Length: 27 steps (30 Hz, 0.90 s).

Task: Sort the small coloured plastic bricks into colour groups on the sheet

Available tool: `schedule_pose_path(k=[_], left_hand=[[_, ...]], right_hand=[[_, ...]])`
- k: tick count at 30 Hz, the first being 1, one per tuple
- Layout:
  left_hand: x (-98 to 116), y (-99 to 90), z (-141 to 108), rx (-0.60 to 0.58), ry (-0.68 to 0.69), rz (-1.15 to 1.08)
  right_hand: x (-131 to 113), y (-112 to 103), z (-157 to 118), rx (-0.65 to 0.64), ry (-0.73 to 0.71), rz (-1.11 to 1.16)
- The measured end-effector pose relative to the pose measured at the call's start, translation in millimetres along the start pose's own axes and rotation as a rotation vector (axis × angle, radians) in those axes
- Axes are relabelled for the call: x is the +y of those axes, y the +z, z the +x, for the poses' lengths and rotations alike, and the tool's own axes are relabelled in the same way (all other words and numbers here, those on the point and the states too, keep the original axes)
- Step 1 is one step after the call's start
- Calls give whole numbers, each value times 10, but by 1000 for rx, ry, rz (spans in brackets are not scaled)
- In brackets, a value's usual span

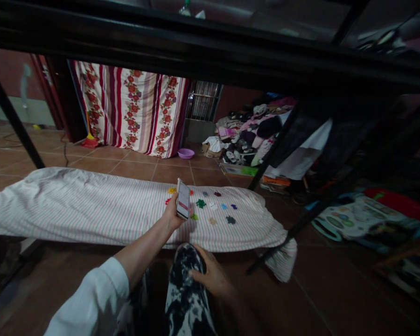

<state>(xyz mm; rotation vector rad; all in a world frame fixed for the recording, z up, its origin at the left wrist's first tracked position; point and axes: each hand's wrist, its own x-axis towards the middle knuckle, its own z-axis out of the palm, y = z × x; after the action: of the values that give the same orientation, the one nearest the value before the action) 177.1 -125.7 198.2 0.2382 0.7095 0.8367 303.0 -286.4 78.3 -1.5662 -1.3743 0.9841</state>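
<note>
My left hand point(173, 215) is wrapped round a phone point(184, 199), held upright with its lit screen showing, above a striped cloth point(101, 205) spread over a low surface. Small piles of coloured pieces lie on the cloth around and right of the phone: yellow point(171, 190), dark green point(200, 203), light blue point(224, 206), dark grey point(230, 219), beige point(212, 221) and others. The phone and hand partly hide some of them. My right hand point(210, 275) rests on my knee in black-and-white patterned trousers point(187, 298), its fingers apart and holding nothing.
Dark metal bars point(210, 51) cross overhead and slant down both sides. Beyond the cloth are a floral curtain point(136, 112), a red dustpan point(90, 141), a purple basin point(186, 153) and a heap of clothes point(255, 128). A colourful plastic item point(350, 217) lies at the right.
</note>
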Motion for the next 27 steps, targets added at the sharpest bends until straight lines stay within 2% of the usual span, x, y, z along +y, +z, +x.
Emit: schedule_pose_path(k=[3, 5, 10, 14, 20, 27], left_hand=[[-91, 14, 10, 22, 15, -11], [-139, 20, 0, 36, 28, -22], [-157, -28, -45, 21, 46, -45], [-84, -148, 21, -22, 62, -65], [47, -366, 301, -51, 41, -93], [139, -531, 622, -58, 54, -137]], right_hand=[[-314, -67, 223, 213, 40, 308], [-443, -59, 372, 322, 69, 435], [-494, 37, 616, 393, 16, 502], [-377, 135, 808, 374, 21, 426], [-213, 318, 1155, 385, -56, 224], [-317, 260, 1492, 453, -226, -136]])
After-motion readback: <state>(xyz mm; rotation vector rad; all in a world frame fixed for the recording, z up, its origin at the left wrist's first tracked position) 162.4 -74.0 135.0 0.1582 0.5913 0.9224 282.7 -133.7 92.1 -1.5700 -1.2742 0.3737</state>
